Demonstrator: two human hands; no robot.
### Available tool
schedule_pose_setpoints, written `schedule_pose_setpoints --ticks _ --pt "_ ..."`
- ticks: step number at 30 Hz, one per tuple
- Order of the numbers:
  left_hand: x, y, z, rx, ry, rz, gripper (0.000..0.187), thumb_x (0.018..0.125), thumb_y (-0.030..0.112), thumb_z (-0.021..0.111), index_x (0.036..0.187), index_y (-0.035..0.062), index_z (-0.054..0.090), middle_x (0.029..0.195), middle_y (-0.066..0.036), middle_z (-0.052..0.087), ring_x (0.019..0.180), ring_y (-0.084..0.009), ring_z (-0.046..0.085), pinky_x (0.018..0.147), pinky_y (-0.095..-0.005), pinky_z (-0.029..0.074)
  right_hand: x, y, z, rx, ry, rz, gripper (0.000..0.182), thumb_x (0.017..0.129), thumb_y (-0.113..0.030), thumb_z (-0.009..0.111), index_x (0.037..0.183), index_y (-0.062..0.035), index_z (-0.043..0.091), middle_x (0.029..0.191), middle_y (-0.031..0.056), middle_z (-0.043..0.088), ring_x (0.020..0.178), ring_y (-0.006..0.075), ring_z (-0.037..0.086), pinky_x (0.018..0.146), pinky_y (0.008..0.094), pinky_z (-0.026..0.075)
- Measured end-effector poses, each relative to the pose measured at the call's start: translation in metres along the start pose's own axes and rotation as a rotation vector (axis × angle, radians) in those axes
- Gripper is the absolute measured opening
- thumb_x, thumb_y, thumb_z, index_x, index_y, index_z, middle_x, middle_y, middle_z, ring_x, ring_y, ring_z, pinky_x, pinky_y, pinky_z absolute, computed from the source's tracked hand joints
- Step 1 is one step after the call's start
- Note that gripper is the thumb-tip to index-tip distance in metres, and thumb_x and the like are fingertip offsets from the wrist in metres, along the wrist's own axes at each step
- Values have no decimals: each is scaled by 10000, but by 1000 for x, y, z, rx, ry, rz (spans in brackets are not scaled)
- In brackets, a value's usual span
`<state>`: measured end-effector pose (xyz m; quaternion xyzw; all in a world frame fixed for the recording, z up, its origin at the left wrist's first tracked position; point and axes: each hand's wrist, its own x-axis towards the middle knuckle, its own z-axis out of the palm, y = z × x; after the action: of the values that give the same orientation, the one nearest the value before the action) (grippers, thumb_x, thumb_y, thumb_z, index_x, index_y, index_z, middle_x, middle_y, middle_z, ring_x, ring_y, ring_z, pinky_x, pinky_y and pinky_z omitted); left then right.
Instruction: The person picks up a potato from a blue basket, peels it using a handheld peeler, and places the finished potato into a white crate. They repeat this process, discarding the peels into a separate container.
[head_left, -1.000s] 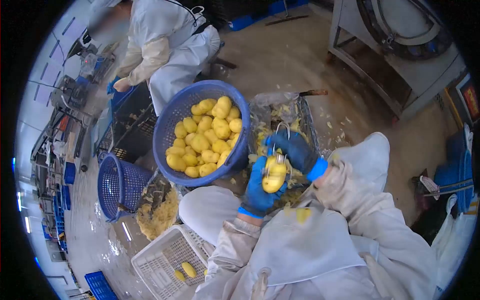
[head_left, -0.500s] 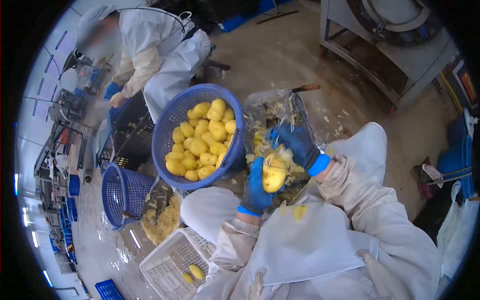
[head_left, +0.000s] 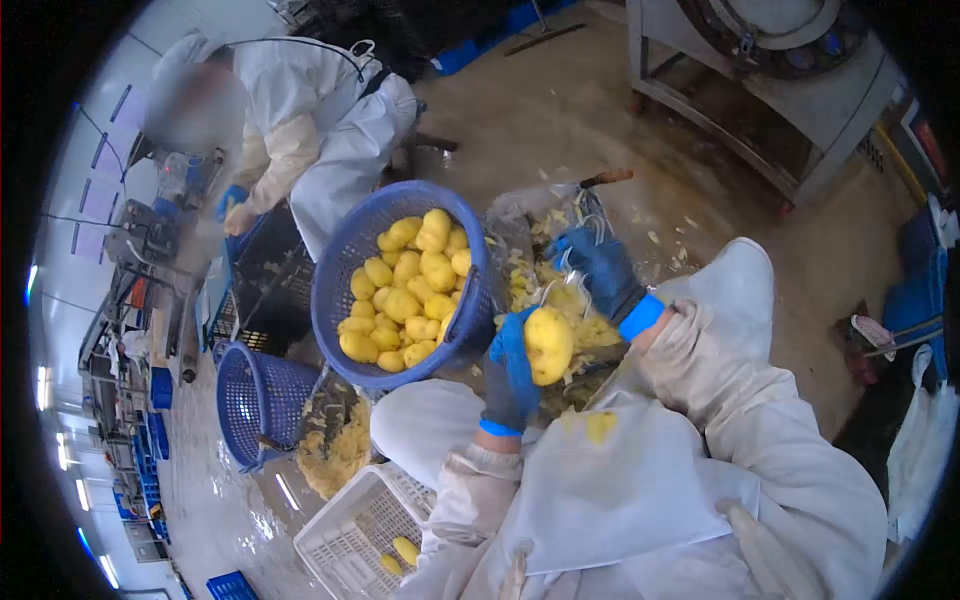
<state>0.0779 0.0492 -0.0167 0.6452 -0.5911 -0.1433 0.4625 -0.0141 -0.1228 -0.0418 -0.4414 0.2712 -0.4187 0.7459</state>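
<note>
While the gloved left hand (head_left: 511, 372) grips a yellow potato (head_left: 549, 347) above scattered peelings (head_left: 596, 333), the gloved right hand (head_left: 602, 273) is closed around a metal peeler (head_left: 572, 290) just beside it; whether blade and potato touch, I cannot tell. Beyond the left knee, a blue perforated basket (head_left: 486, 312) holds more potatoes (head_left: 404, 291).

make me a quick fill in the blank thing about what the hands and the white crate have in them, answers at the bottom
1. The blue-gloved left hand holds a smooth, rounded yellow ____.
2. The thin silvery metal tool is in the blue-gloved ____.
3. Inside the rectangular white plastic crate, ____ yellow oval pieces can be seen.

Missing words: potato; right hand; two
</note>
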Motion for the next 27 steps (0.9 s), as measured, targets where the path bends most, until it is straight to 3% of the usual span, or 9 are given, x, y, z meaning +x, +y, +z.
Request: schedule_pose_setpoints --ticks 2,5,9,14,16,19,22,26,27 --pt "13 21 -3 -524 -7 -451 365 788 106 580 1127 -5 501 1010 -147 589 930 -248 581 802 -342 468 -15 2 13 -295 -253 -92 278 915 -274 499 867 -16 589 788 44 599 731 127 555 704 274 446" --pt "7 13 -2 -114 15 -106 304 840 156 503 1102 1 518 987 -137 599 904 -223 587 778 -333 476 17 19 -19 -97 8 41 294 918 -291 494 887 -18 595 805 40 602 738 126 554 708 272 443" --pt "6 15 -1 -397 6 -431 332 946 190 320 1094 -6 542 1033 -151 587 932 -218 579 826 -326 462 -8 7 7 14 -60 95 299 915 -304 503 903 -20 597 810 43 603 731 116 547 699 261 444" --pt "9 9 -5 -278 0 -303 339 951 195 305 1094 -3 540 1032 -159 582 958 -233 563 851 -345 439 10 7 -6 127 97 -19 299 911 -292 514 883 -9 606 822 60 615 741 122 564 705 260 450" --pt "-1 5 1 -175 -3 -290 339 953 198 305 1097 -1 540 1039 -155 583 973 -236 557 860 -353 430 -7 5 8 96 -51 27 272 908 -267 518 907 -8 598 834 57 624 740 121 572 696 262 452" --pt "0 -2 7 -3 77 -322 305 937 148 336 1123 -2 524 1077 -183 578 1015 -300 549 881 -368 415 3 3 8 -379 -142 8 238 901 -216 518 939 1 608 844 61 634 731 134 577 711 279 457" --pt "-3 -6 7 -18 93 -303 305 937 139 337 1145 -2 509 1098 -201 564 1028 -326 538 895 -368 409 4 -3 9 -154 38 -102 241 901 -202 509 903 7 627 809 62 637 713 136 578 711 281 451" --pt "-3 1 10 43 112 -219 307 936 137 343 1155 -11 498 1120 -197 557 1052 -318 529 910 -370 404 16 32 0 -459 -115 -152 232 897 -180 495 862 9 625 781 60 632 697 134 587 664 298 471" --pt "-8 1 10 118 137 -187 309 935 136 350 1160 -21 492 1132 -197 552 1066 -317 524 915 -373 403 23 27 -9 -405 79 -196 211 884 -143 512 1014 5 591 780 60 630 676 141 589 646 291 473"
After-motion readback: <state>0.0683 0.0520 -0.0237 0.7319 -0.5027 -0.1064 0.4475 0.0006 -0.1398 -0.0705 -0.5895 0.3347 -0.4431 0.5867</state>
